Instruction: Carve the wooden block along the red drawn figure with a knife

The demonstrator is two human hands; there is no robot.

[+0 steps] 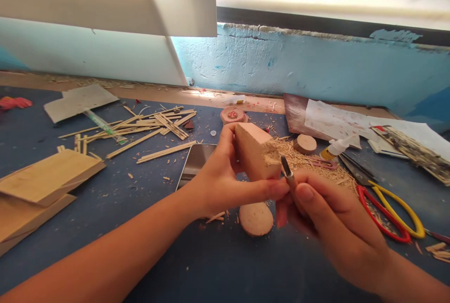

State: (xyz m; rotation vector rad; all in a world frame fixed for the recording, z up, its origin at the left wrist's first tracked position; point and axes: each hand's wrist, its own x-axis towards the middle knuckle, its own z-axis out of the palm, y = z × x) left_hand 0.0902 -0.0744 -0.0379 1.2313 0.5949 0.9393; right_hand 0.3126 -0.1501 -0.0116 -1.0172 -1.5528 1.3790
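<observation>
My left hand is closed around a pale wooden block, tilted in mid-air over the table. One corner of the block is rough and chipped. My right hand grips a small carving tool with a narrow dark blade and a metal collar; its handle is mostly hidden by the fingers. The blade points up beside the rough corner, and my left thumb reaches to the tool's collar. Below the hands a round wood slice lies flat on the table.
Thin wooden sticks and a phone lie to the left, past wooden boards. On the right are wood shavings, a glue bottle, another wood slice and red-yellow scissors. A blue wall stands behind.
</observation>
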